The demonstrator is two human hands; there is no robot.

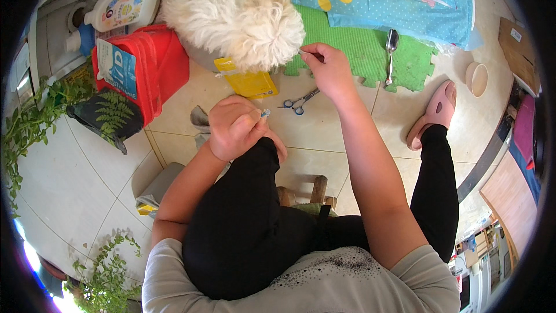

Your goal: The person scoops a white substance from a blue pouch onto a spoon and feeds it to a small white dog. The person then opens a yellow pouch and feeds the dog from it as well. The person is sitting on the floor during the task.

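Observation:
A fluffy white dog (231, 14) is ahead of me, its head toward the right. My right hand (329, 72) reaches up beside the dog's head, thumb and forefinger pinched on a small pale bit too small to name. Nearer to me, my left hand (234, 127) is closed above my knee. A small blue-and-white piece (265, 113) shows at its fingertips; its kind is unclear. Blue-handled scissors (298, 103) lie on the tiles between my hands. A yellow packet (249, 83) rests below the dog's head, apart from both hands.
A red bin (168, 61) and a white bottle (121, 11) stand at the left, near trailing plants (35, 122). A green foam mat (353, 40) carries a metal spoon (391, 52) and a blue patterned cloth (399, 0). A pale cup (476, 79) stands far right.

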